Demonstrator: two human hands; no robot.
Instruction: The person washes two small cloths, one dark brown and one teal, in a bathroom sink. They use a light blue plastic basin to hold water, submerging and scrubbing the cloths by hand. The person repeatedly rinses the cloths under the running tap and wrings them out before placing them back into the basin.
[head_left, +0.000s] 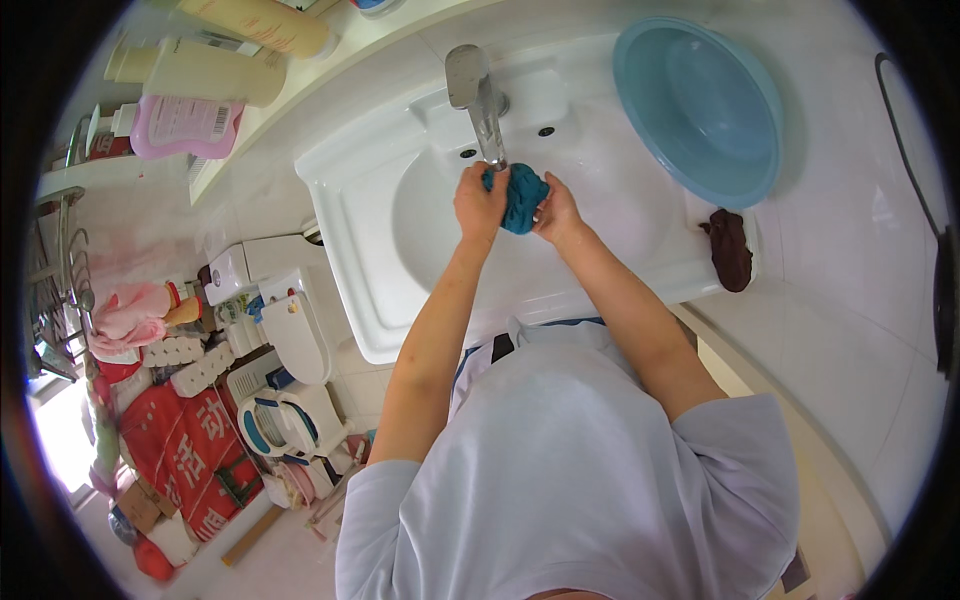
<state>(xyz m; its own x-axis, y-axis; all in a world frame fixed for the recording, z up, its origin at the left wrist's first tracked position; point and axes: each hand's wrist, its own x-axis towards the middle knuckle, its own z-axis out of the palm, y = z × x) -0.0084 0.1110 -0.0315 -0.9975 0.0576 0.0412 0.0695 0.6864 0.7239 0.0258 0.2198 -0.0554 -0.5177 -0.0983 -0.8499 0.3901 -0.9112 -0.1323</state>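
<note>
Over the basin of a white ceramic washbasin (360, 255), a bunched teal cloth (523, 196) is held between both hands, just below the spout of a chrome faucet (484, 112). My left hand (480, 201) grips its left side, with the thumb lying over the fabric. On the right edge of the cloth, my right hand (556, 208) has its fingers curled against it, partly hidden behind the wrist and thumb. Whether water runs from the spout is hard to make out.
A light blue plastic basin (701, 112) leans at the right rear of the washbasin. Below it, a dark brown cloth (729, 251) lies on the rim. Bottles stand on a shelf (277, 101) at upper left, above a toilet (296, 337) further left.
</note>
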